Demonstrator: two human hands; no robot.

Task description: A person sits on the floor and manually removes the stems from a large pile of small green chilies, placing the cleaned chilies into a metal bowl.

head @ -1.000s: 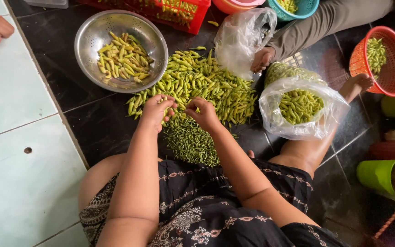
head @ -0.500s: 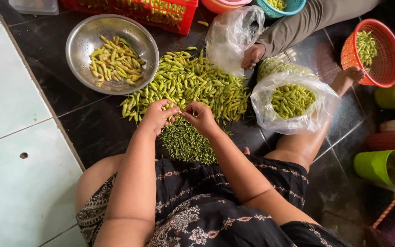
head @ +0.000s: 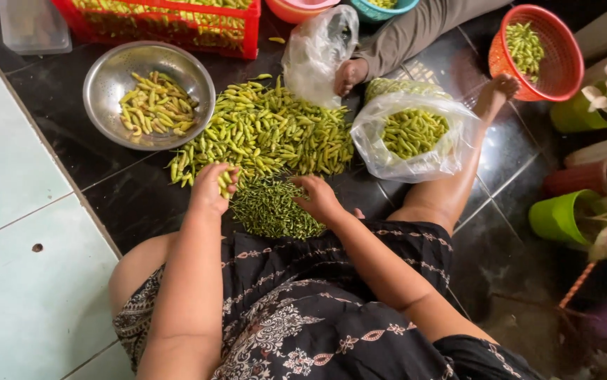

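- Lap, nearest: dark patterned dress (head: 303,317) of the seated person; both forearms reach forward over it to the black tiled floor (head: 99,169).
- Left hand (head: 212,188): grip curled round a few green chillies (head: 226,179), fingers pressed together on them; it hovers at the near edge of the heap.
- Right hand (head: 320,197): fingers bent down onto the small dark pile of stems (head: 268,210) just in front of the knees; grip loosely pinched, whether on a stem I cannot tell.
- Main chilli heap (head: 268,134): spread loose on the floor, just beyond both hands (the stock being worked).
- Handling note, as a judgement: keep only a few pods in the left grip; pinch each stem close to the cap and snap it clean; keep stems and pods in separate piles.
- Steel bowl (head: 103,70): far left, holding paler chillies.
- Clear plastic bag (head: 416,134): far right, open, part full of chillies; another person's foot (head: 351,74) beside it.
- Farthest: red crate (head: 170,21); red basket (head: 557,56).
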